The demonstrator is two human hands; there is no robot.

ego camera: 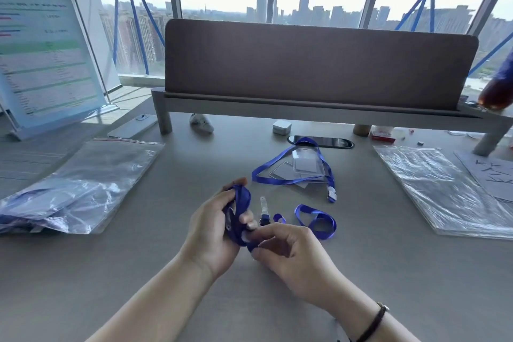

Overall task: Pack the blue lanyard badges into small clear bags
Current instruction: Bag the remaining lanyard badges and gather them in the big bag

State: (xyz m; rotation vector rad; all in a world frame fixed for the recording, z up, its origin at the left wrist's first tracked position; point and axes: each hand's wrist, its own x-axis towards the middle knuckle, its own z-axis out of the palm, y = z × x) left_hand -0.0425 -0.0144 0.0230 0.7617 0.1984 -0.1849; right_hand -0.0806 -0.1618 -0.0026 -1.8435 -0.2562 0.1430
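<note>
Leftmost: lg clear bag (83,183) w/ blue lanyards inside. Centre — left hand (213,228) clutching bunched blue lanyard (238,214); right hand (288,253) pinching its lower end, clip (263,212) sticking up. Behind: 2nd lanyard w/ badge holders (305,166). Far right — stack of clear bags (444,189) on desk (138,272).

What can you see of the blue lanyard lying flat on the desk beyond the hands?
The lanyard is a narrow, flat blue ribbon that looks woven, spread in a loose open loop on the grey desk. Its far end curves near a dark oval slot in the desk. The loop crosses over a few clear plastic badge sleeves. At the near right end the strap runs into a pale clip, lying flat. No hand touches it; both hands are nearer, working a second lanyard.
</note>
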